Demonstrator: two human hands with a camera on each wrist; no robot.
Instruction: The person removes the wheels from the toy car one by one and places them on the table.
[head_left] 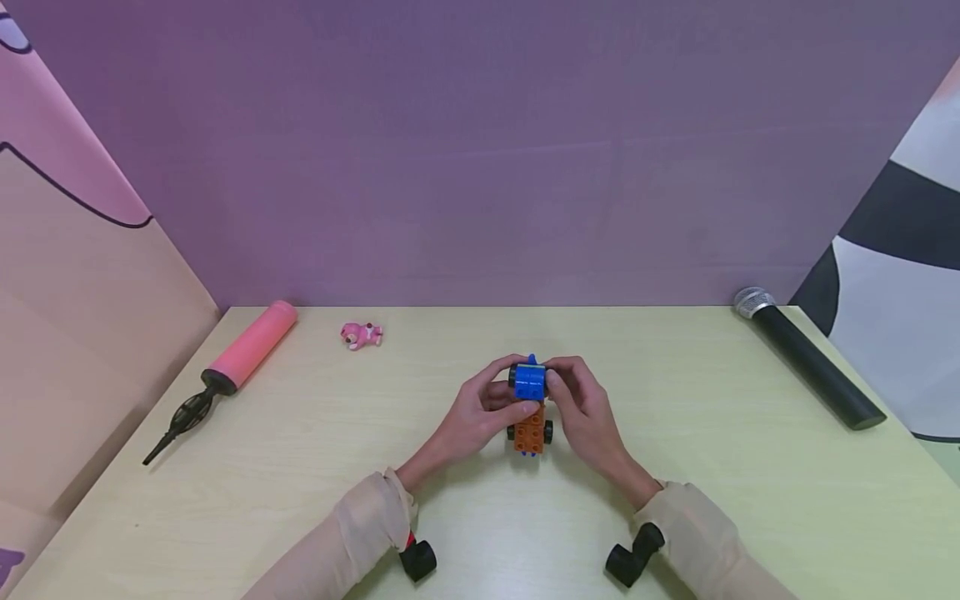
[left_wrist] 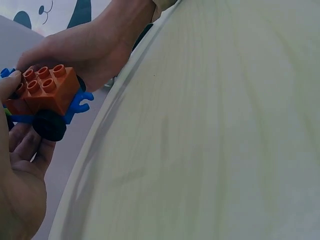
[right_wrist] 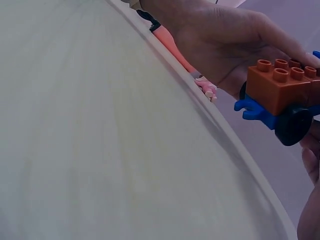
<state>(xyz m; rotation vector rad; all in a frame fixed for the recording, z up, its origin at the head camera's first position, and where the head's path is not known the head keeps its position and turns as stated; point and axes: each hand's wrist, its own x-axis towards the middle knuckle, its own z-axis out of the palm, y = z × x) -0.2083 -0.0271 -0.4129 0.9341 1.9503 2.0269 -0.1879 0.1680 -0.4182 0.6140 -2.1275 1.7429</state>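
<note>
A toy building-block car [head_left: 529,435] is between both hands, near the middle of the table. It has an orange studded brick [left_wrist: 52,92], a blue hooked base [right_wrist: 255,112] and black wheels [left_wrist: 49,125]. A blue block [head_left: 530,382] is at its far end. My left hand [head_left: 477,418] grips the car from the left, its thumb lying over the top between the blue and orange parts. From the right, my right hand [head_left: 587,414] pinches the car by the blue block. In the wrist views the car appears raised off the table. Some fingertips are hidden behind it.
A pink balloon pump [head_left: 253,347] with a black nozzle lies on the left side of the table [head_left: 330,433]. Toward the back lies a small pink toy animal [head_left: 362,335]. A black microphone [head_left: 813,362] lies along the right edge. A purple wall [head_left: 480,167] stands behind.
</note>
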